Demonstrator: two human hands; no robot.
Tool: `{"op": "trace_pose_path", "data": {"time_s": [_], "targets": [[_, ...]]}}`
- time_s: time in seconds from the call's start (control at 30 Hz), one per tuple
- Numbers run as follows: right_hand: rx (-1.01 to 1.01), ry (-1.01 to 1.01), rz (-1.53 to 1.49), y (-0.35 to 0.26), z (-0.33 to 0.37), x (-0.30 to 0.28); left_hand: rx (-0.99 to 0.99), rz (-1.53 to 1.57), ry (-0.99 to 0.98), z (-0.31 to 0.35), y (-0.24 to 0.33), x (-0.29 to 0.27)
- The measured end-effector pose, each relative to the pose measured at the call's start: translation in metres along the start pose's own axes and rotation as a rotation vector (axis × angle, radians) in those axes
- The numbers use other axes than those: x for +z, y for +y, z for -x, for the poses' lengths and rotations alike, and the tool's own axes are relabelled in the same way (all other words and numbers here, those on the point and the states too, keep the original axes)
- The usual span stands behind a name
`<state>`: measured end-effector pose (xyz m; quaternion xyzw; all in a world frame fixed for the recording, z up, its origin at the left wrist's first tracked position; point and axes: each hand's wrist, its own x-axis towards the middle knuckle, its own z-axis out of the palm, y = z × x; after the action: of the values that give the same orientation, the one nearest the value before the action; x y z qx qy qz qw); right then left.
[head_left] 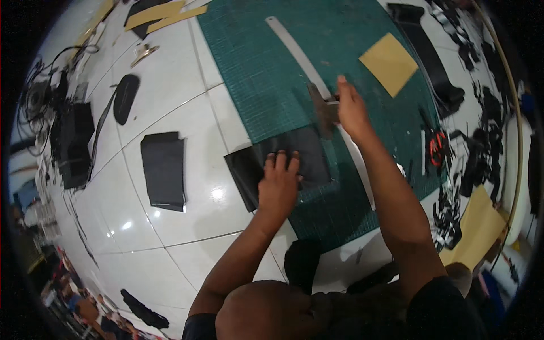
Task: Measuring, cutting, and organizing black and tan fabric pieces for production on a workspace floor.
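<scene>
My left hand [279, 184] lies with its fingers spread on a folded piece of black sheet material [311, 156], pressing it down. That piece rests partly on the green cutting mat [266, 73] and partly over the white tiles. My right hand [352, 110] is closed round the handle of what looks like a hammer [323, 112], its long dark metal head pointing away from the fingers. A long steel ruler [297, 54] lies across the mat, passing beneath the hammer head and beside the black piece's right edge.
A tan square [389, 64] lies on the mat, and red-handled scissors [437, 148] are near its right edge. Left on the tiles [218, 170] are another black panel [163, 171] and a dark oval piece [126, 99]. Black scraps [481, 141] pile up at right.
</scene>
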<state>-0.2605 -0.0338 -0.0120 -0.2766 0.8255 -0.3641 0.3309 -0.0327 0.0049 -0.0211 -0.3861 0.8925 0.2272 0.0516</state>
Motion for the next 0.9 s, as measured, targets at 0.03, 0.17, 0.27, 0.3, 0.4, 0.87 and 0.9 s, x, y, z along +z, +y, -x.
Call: {"op": "trace_pose_path", "data": {"time_s": [0.03, 0.17, 0.27, 0.3, 0.4, 0.87, 0.9], "targets": [[0.096, 0.033, -0.04, 0.016, 0.01, -0.015, -0.028, 0.015, -0.018, -0.001, 0.003, -0.006], [0.255, -0.092, 0.146, 0.063, 0.06, -0.06, -0.01, 0.013, -0.01, 0.0, 0.003, -0.008], [0.249, -0.213, 0.292, 0.077, 0.1, -0.076, 0.042, -0.022, 0.023, 0.002, -0.001, -0.014], [0.267, -0.234, 0.219, 0.084, 0.113, -0.079, 0.004, -0.041, -0.02, 0.001, 0.005, -0.018], [0.232, -0.274, 0.031, 0.126, 0.14, -0.077, 0.006, -0.077, -0.073, -0.002, 0.011, -0.023], [0.255, -0.337, -0.085, 0.152, 0.205, -0.079, 0.021, -0.388, -0.158, -0.005, 0.027, -0.012], [0.201, -0.384, -0.017, 0.152, 0.206, -0.078, 0.012, -0.41, -0.155, -0.005, 0.028, -0.014]]}}
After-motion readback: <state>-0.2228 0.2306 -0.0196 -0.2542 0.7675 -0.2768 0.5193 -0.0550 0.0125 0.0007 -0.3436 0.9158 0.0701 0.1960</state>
